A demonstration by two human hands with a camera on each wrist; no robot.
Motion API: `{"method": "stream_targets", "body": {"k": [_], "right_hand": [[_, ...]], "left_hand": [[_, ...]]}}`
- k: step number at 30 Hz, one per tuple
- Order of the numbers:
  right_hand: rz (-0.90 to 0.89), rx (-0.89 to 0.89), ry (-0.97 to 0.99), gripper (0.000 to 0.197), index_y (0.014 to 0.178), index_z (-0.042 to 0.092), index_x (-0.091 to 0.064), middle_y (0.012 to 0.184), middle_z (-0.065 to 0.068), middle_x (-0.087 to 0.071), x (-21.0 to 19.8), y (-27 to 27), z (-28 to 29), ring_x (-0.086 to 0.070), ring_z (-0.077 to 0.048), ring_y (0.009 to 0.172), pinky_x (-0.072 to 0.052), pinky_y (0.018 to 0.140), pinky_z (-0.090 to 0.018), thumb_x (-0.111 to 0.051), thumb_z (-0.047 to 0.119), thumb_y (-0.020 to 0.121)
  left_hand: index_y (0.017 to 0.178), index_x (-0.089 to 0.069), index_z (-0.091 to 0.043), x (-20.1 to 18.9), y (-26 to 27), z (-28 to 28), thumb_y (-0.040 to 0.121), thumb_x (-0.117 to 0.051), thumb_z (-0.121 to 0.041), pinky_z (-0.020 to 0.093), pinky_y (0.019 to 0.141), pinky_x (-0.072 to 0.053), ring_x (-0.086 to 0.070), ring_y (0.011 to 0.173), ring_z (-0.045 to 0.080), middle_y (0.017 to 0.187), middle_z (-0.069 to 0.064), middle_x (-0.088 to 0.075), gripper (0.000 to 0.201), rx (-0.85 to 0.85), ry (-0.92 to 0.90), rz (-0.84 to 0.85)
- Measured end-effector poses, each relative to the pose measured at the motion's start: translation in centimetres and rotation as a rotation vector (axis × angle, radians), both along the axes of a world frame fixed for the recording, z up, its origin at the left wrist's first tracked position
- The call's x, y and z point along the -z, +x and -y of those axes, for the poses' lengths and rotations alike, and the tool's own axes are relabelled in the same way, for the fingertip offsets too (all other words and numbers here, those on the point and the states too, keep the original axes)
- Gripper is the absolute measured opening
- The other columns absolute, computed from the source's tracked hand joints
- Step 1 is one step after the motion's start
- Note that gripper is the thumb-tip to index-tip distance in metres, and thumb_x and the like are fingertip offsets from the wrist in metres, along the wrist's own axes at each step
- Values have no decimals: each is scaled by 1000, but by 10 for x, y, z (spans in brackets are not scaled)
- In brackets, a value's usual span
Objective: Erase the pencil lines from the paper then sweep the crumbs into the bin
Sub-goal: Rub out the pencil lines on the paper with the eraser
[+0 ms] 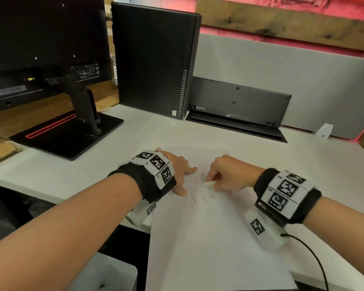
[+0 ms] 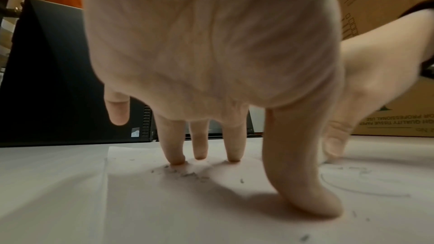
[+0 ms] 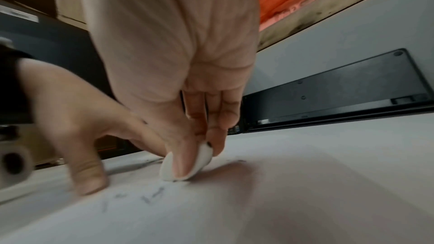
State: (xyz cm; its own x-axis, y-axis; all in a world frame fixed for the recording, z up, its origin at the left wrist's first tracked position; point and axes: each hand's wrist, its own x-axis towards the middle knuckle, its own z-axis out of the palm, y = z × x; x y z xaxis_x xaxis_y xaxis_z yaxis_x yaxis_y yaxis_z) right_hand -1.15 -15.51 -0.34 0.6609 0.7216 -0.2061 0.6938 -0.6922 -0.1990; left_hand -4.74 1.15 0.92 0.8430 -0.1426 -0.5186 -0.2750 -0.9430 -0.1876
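A white sheet of paper point(image 1: 208, 238) lies on the white desk point(image 1: 303, 169), its near end hanging over the front edge. Pencil lines point(image 1: 202, 196) remain near its middle, a curved stroke and a few short marks. My right hand point(image 1: 223, 175) pinches a white oval eraser point(image 1: 208, 184) between thumb and fingers and presses it on the paper just above the lines; the eraser point(image 3: 185, 164) shows dark smudges. My left hand point(image 1: 181, 173) rests spread on the paper's left part, fingertips point(image 2: 232, 155) and thumb pressing it down. Grey crumbs point(image 2: 187, 173) lie by those fingertips.
A monitor on a black stand point(image 1: 72, 131) stands at the left, a black computer tower point(image 1: 153, 59) behind the paper, and a dark upturned keyboard point(image 1: 237, 106) leans on the grey partition. A white bin point(image 1: 107, 274) sits below the desk edge at the lower left. Cardboard boxes point(image 2: 387, 25) stand to the right.
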Motion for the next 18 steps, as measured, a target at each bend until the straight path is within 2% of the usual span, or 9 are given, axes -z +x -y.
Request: {"method": "stream_targets", "body": {"k": [2, 4, 6, 10, 14, 18], "right_hand": [[-36, -28, 5, 22, 90, 6, -74, 84, -12, -71, -3, -6, 4, -54, -24, 68, -44, 64, -21, -64, 25, 86], [-2, 31, 59, 23, 92, 7, -74, 90, -9, -72, -10, 2, 9, -61, -23, 77, -48, 73, -25, -64, 28, 86], [71, 148, 104, 18, 97, 10, -74, 96, -6, -72, -17, 16, 15, -61, -18, 81, -48, 75, -22, -65, 20, 85], [95, 234, 60, 20, 98, 10, -73, 95, -5, -71, -12, 25, 19, -55, -13, 79, -42, 70, -19, -66, 13, 80], [84, 242, 60, 18, 95, 7, -73, 74, 7, -62, -7, 19, 14, -51, -6, 66, -37, 59, -11, -67, 17, 82], [0, 128, 7, 17, 95, 11, -75, 73, 11, -63, -8, 0, 12, -54, 0, 61, -39, 57, -6, -68, 13, 79]], "left_hand": [[149, 2, -40, 1, 0, 0, 86, -53, -57, 54, 113, -12, -14, 144, 20, 159, -9, 1, 85, 3, -6, -2], [149, -1, -40, 0, 2, -2, 85, -56, -57, 53, 113, -12, -15, 144, 20, 159, -7, -1, 86, 4, -24, -8], [149, -4, -41, -1, 5, -3, 83, -58, -57, 52, 113, -15, -17, 144, 22, 158, -6, -5, 88, -2, -47, -20], [148, -8, -43, 0, 8, -2, 77, -60, -63, 49, 112, -19, -21, 142, 22, 157, -5, -13, 90, -19, -86, -23], [147, -6, -45, 8, 5, 0, 74, -57, -71, 50, 110, -9, -25, 139, 23, 154, -3, -19, 93, -3, -93, 38], [148, -3, -43, 10, 6, 1, 75, -55, -72, 53, 110, -2, -21, 141, 23, 155, 0, -17, 94, -5, -76, 39]]}}
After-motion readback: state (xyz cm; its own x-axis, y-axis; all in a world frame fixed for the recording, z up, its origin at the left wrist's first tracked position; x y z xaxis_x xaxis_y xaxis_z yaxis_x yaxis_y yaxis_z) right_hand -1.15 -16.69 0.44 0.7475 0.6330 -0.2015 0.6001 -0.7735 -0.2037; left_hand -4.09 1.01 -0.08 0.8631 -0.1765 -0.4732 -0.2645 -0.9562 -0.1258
